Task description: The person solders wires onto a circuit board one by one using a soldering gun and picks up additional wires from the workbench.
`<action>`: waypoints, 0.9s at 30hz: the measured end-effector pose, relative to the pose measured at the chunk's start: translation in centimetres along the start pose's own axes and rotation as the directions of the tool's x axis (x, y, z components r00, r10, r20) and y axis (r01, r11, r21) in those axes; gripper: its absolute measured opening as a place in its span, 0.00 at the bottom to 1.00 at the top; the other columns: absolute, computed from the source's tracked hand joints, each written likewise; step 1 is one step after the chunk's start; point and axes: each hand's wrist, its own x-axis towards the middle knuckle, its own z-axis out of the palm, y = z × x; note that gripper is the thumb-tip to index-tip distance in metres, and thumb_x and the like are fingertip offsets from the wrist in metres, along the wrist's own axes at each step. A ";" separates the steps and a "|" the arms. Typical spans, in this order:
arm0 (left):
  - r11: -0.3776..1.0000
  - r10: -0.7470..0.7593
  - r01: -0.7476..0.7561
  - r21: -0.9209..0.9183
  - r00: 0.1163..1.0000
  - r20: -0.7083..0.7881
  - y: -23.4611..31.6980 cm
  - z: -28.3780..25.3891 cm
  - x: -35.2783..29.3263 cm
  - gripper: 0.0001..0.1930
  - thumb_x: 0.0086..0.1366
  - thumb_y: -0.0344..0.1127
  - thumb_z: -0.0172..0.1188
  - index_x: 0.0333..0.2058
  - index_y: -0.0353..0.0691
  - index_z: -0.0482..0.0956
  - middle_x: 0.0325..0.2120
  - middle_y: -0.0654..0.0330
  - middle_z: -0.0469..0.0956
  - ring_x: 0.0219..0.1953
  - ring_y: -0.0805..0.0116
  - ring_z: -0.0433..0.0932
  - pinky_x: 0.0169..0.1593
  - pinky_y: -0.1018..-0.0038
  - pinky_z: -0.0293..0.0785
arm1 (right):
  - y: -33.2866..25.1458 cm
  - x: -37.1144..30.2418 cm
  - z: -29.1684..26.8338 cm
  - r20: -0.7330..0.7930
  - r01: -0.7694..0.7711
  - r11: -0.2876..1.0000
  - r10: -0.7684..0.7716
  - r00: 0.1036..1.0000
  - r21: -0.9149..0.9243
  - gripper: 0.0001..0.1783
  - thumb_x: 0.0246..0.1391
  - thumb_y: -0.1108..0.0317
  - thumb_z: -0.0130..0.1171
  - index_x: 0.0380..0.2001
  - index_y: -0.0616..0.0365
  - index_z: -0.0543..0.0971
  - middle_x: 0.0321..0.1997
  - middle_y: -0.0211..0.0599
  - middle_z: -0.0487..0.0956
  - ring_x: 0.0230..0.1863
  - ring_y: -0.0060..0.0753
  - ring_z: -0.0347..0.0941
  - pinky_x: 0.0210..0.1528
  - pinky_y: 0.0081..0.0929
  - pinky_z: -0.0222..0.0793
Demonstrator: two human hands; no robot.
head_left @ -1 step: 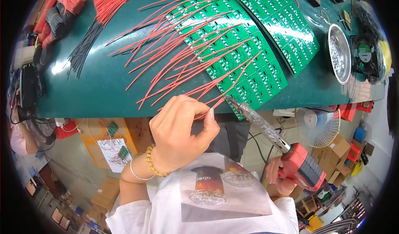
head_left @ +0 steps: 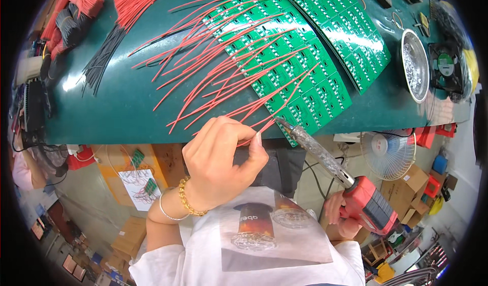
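Note:
My left hand is closed in a pinch on a red wire at the near edge of a green circuit board panel. In my right hand is a red and black soldering gun. Its long metal barrel slants up and left, and the tip meets the panel's near left edge, close to the end of the pinched wire. Many red wires lie in a row along the panel's left side, their ends spread over the green mat. My fingertips partly hide the held wire.
A second board panel lies to the right. Bundles of red wires with dark ends are at the upper left. A round metal dish and a small black fan stand at the right. Below the table edge is a larger fan.

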 end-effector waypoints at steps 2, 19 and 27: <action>1.000 0.007 -0.007 0.007 1.000 -0.003 -0.1 0.1 0.0 0.09 0.42 0.21 0.62 0.21 0.39 0.70 0.16 0.63 0.70 0.17 0.68 0.70 0.20 0.77 0.65 | 0.7 -0.4 -0.6 -0.004 0.054 0.998 -0.054 0.999 -0.021 0.14 0.34 0.64 0.58 0.09 0.56 0.64 0.10 0.27 0.66 0.11 0.26 0.61 0.17 0.22 0.55; 0.974 -0.093 0.090 -0.206 0.996 -0.004 0.5 -0.1 0.2 0.07 0.45 0.20 0.62 0.24 0.35 0.74 0.26 0.58 0.72 0.20 0.71 0.72 0.24 0.79 0.70 | 0.1 0.6 1.1 -0.127 0.240 0.964 -0.225 0.966 0.118 0.49 0.38 0.27 0.50 0.52 0.57 0.60 0.08 0.21 0.63 0.09 0.21 0.60 0.17 0.19 0.58; 0.999 -0.035 0.036 -0.040 0.999 0.024 1.3 1.4 1.4 0.09 0.44 0.20 0.62 0.24 0.36 0.73 0.27 0.59 0.71 0.21 0.71 0.75 0.22 0.80 0.71 | 1.4 1.1 -1.7 0.225 0.342 0.938 -0.347 0.911 0.062 0.49 0.37 0.27 0.52 0.52 0.56 0.60 0.09 0.20 0.63 0.10 0.21 0.61 0.19 0.20 0.59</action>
